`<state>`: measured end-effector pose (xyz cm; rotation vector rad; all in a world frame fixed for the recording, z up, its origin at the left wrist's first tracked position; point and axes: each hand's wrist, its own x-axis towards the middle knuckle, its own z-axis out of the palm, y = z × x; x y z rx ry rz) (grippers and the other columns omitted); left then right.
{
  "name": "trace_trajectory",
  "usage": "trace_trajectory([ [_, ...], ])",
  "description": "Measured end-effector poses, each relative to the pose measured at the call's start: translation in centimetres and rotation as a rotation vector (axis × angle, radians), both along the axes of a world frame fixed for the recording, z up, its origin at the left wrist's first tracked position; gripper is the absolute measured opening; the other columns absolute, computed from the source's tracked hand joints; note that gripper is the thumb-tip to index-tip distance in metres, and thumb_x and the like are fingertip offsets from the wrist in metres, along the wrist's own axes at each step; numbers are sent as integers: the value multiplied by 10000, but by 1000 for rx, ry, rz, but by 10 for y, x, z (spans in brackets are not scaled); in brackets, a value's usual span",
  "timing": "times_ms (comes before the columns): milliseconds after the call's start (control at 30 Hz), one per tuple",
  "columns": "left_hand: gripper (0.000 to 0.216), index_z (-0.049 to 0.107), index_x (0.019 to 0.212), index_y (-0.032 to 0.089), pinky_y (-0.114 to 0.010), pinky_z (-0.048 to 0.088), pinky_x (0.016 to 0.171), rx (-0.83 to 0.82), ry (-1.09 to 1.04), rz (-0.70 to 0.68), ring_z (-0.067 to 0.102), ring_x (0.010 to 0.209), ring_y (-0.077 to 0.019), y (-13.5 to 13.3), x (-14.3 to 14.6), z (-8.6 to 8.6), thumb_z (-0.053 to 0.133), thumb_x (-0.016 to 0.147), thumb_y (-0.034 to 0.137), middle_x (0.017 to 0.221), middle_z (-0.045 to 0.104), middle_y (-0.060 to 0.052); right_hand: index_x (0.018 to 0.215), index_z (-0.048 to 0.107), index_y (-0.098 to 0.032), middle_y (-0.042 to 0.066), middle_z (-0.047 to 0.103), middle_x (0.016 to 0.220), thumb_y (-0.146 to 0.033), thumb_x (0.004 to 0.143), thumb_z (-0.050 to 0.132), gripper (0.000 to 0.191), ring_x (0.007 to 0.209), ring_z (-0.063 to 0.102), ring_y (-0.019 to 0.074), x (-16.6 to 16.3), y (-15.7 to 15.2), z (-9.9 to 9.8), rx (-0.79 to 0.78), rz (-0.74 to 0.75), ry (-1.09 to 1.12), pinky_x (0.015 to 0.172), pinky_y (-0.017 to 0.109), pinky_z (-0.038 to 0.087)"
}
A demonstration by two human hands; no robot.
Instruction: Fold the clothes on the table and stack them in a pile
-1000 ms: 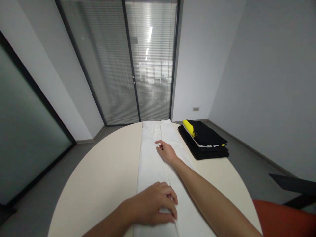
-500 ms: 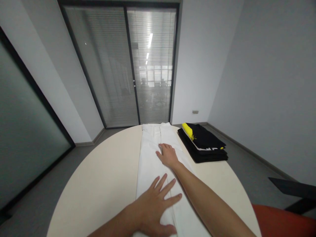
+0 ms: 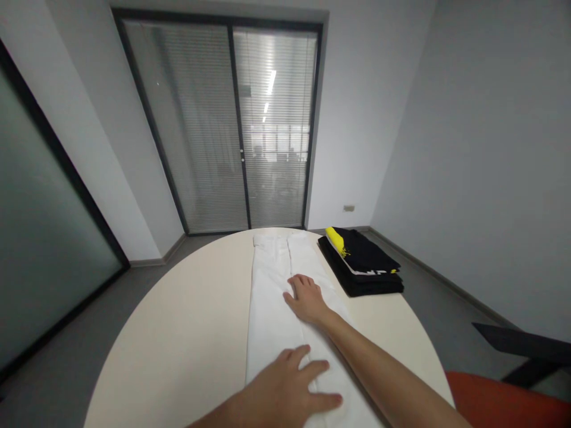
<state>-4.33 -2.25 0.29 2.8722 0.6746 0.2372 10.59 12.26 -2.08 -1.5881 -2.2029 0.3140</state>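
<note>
A long white garment (image 3: 273,285) lies stretched out along the middle of a round cream table (image 3: 187,321). My left hand (image 3: 289,392) rests flat on its near end, fingers spread. My right hand (image 3: 307,297) lies flat on the cloth farther up, fingers stretched out and palm down. Neither hand holds anything.
A stack of folded black clothes with a yellow patch (image 3: 359,267) sits at the table's far right edge. An orange chair seat (image 3: 504,404) is at the lower right. Glass doors with blinds (image 3: 232,131) stand behind the table.
My left hand went from curled fingers to lying flat and spread on the cloth. My right hand flattened onto the garment and stayed at about the same spot. The view tilted up slightly.
</note>
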Motion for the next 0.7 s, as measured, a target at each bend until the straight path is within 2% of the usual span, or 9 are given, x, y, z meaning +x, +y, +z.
trace_trajectory([
  [100, 438, 542, 1340, 267, -412, 479, 1002, -9, -71, 55, 567, 1194, -279, 13, -7, 16, 575, 943, 450, 1349, 592, -80, 1241, 625, -220, 121, 576, 1342, -473, 879, 562, 446, 1244, 471, 318, 2, 6, 12, -94, -16, -9, 990, 449, 362],
  [200, 329, 574, 1265, 239, -403, 469, 1014, 50, -121, 248, 560, 1176, -243, 35, -17, 15, 542, 941, 282, 1288, 611, -81, 1127, 712, -235, 122, 646, 1259, -527, 933, 467, 428, 1178, 536, 328, -1, 24, 23, -156, -104, -28, 921, 436, 394],
  [267, 401, 548, 1307, 211, -460, 402, 1104, 78, -144, 395, 479, 1302, -279, 46, -24, 7, 564, 914, 290, 1390, 552, -111, 1041, 749, -223, 125, 700, 1164, -483, 958, 437, 415, 1114, 582, 317, -4, 38, 28, -166, -151, -45, 881, 416, 402],
  [367, 606, 439, 1452, 178, -538, 251, 1202, 19, -121, 524, 258, 1479, -332, 53, -29, -6, 574, 907, 407, 1589, 339, -142, 946, 768, -204, 120, 744, 1039, -458, 926, 511, 361, 1063, 610, 312, -10, 57, 32, -154, -172, -59, 895, 424, 384],
  [433, 672, 362, 1518, 178, -549, 194, 1222, -60, -89, 545, 160, 1516, -329, 54, -30, -10, 533, 931, 455, 1639, 229, -130, 881, 773, -205, 114, 755, 982, -504, 892, 556, 370, 1053, 615, 310, -15, 67, 32, -148, -175, -54, 919, 435, 365],
  [533, 696, 323, 1548, 190, -552, 141, 1234, -130, -54, 536, 89, 1529, -317, 54, -29, -9, 514, 940, 466, 1654, 163, -108, 806, 770, -208, 104, 761, 927, -556, 821, 634, 374, 1014, 626, 299, -23, 77, 29, -163, -173, -7, 927, 439, 346],
  [700, 723, 295, 1566, 225, -573, 86, 1233, -137, -13, 526, 54, 1529, -324, 55, -30, -6, 539, 928, 464, 1656, 148, -96, 734, 742, -226, 40, 757, 833, -427, 756, 723, 203, 925, 643, 253, -26, 86, 23, -227, -137, 120, 883, 396, 350],
])
